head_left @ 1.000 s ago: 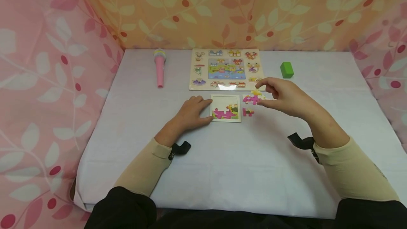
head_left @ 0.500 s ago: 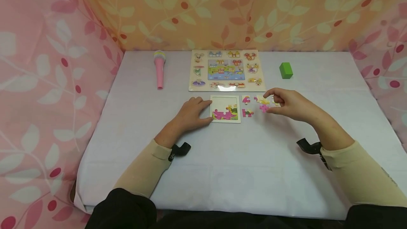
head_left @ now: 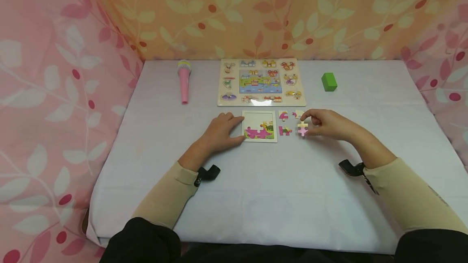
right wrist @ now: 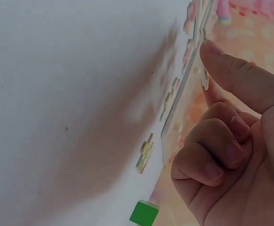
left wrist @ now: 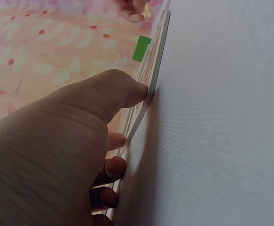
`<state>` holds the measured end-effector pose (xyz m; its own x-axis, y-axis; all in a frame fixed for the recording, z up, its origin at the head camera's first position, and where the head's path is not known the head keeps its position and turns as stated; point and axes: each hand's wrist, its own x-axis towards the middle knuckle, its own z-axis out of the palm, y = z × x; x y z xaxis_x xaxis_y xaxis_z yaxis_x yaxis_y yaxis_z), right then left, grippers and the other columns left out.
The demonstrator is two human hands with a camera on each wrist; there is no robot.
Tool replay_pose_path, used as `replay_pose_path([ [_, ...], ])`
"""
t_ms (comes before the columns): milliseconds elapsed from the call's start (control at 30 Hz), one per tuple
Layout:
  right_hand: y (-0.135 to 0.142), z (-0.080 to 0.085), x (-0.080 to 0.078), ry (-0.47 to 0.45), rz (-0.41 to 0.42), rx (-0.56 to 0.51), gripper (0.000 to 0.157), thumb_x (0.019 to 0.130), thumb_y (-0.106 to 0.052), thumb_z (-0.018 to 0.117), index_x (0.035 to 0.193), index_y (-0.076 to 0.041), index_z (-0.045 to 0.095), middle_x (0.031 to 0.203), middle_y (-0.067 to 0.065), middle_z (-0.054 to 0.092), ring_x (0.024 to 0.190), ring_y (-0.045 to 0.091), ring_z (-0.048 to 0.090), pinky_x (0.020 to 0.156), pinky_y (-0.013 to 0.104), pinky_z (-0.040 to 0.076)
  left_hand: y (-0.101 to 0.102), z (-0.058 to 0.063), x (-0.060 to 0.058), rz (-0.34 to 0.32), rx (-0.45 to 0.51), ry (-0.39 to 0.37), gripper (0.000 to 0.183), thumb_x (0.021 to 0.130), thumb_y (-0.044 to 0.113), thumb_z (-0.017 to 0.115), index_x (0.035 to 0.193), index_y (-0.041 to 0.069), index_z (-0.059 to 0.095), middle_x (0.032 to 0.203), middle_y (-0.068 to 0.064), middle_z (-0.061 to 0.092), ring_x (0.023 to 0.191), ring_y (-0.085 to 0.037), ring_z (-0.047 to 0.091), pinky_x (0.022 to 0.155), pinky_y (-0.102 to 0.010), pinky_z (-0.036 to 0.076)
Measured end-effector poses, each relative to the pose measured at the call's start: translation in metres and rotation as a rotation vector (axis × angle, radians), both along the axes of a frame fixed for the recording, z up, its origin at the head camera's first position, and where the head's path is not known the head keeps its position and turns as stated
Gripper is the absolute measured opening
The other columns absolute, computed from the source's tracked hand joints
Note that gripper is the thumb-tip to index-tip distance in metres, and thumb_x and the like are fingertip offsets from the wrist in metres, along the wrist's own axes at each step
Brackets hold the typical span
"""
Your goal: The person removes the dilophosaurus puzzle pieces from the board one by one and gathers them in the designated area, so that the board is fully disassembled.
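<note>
A small puzzle tray [head_left: 259, 115] with a pale frame lies on the table, its lower part filled with pink and green pieces. My left hand [head_left: 221, 131] rests at its left edge, thumb and index fingertips touching the rim, as the left wrist view shows from the side. Between thumb and index finger, my right hand [head_left: 327, 124] pinches a pink and yellow puzzle piece [head_left: 302, 129], raised off the table. It appears edge-on in the right wrist view. Loose beside the tray lie a pink piece [head_left: 283, 115], a pink-green piece [head_left: 285, 131] and a partly hidden piece [head_left: 297, 114].
Behind the tray lies a larger wooden picture board [head_left: 261, 100]. A pink toy microphone [head_left: 184, 84] is at the back left, a green block [head_left: 329, 82] at the back right. One more piece [right wrist: 145, 153] shows in the right wrist view.
My right hand has moved right and slightly nearer from above the loose pieces, and it now pinches the pink and yellow piece, turned upright. The left hand stays at the tray.
</note>
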<state>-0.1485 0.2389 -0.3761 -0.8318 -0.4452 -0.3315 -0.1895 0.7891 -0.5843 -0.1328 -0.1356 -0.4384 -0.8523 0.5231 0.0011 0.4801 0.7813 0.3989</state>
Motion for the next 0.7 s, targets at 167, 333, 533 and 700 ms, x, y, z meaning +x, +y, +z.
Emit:
replay_pose_path([
  [167,-0.003,-0.007,-0.004,-0.016,0.006,0.008,0.04,0.088,-0.019,0.082,0.124,-0.008,0.065,0.08,0.007,0.042,0.078,0.023,0.043,0.067,0.038,0.033,0.0,0.0,0.0,-0.002,-0.006,0.006,0.07,0.092,0.049,0.069,0.15,0.013,0.054,0.115,-0.003,0.058,0.104,-0.021,0.048,0.088,-0.038,0.042],
  [333,-0.005,-0.013,-0.005,-0.027,0.004,0.011,0.04,0.089,-0.018,0.081,0.124,-0.008,0.065,0.08,0.007,0.046,0.08,0.024,0.045,0.069,0.038,0.035,0.0,-0.001,0.0,-0.003,-0.008,0.009,0.07,0.092,0.049,0.069,0.15,0.013,0.054,0.113,-0.003,0.058,0.103,-0.02,0.048,0.088,-0.038,0.042],
  [533,-0.003,-0.02,-0.005,-0.033,-0.004,-0.002,0.041,0.089,-0.016,0.081,0.126,-0.007,0.065,0.079,0.007,0.046,0.079,0.024,0.045,0.069,0.039,0.035,0.0,-0.001,0.0,0.0,-0.003,0.008,0.07,0.091,0.049,0.07,0.149,0.013,0.055,0.113,-0.003,0.058,0.103,-0.021,0.048,0.087,-0.038,0.042],
  [700,-0.001,-0.02,-0.004,-0.029,-0.016,-0.001,0.044,0.088,-0.018,0.082,0.128,-0.009,0.064,0.08,0.007,0.045,0.079,0.024,0.044,0.069,0.04,0.034,0.0,0.0,0.0,0.0,-0.008,0.013,0.07,0.091,0.049,0.07,0.149,0.013,0.055,0.114,-0.003,0.059,0.103,-0.02,0.048,0.088,-0.038,0.042],
])
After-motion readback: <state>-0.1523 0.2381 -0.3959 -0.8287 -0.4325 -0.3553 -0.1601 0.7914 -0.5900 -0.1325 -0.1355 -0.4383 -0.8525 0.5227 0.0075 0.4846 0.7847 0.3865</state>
